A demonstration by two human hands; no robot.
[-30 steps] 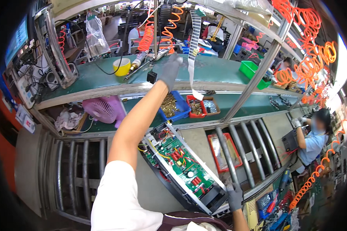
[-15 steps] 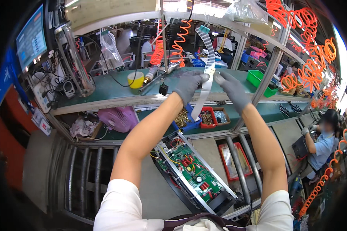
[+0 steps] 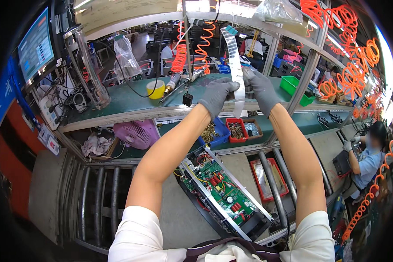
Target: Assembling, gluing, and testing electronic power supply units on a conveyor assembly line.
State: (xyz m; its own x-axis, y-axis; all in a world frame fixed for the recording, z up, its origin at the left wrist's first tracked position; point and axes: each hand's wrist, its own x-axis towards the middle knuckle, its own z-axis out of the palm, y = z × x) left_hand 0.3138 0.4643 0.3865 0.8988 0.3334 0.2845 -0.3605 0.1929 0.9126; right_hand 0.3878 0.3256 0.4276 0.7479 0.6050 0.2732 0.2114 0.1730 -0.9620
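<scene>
A long silvery label strip (image 3: pixel 232 51) hangs from a teal clip (image 3: pixel 231 30) on the upper rail. My gloved left hand (image 3: pixel 217 96) pinches its lower part between thumb and fingers, and a loose end dangles beneath. Against the strip's right edge, slightly higher, my gloved right hand (image 3: pixel 263 90) has its fingers bent and closed on it. Below my arms an open chassis with a green circuit board (image 3: pixel 222 185) lies slantwise on the roller line; red parts and coloured wires show on the board.
Blue bin (image 3: pixel 222 132) and red bin (image 3: pixel 236 130) of small metal parts stand on the lower shelf, near a pink fan (image 3: pixel 136 134). A yellow cup (image 3: pixel 156 89) and power screwdriver (image 3: pixel 172 84) rest on the green shelf. A co-worker (image 3: pixel 366 155) sits at right.
My right hand has moved up along the strip. The strip's loose end now hangs higher and straighter, away from the blue bin. The left hand has shifted slightly right.
</scene>
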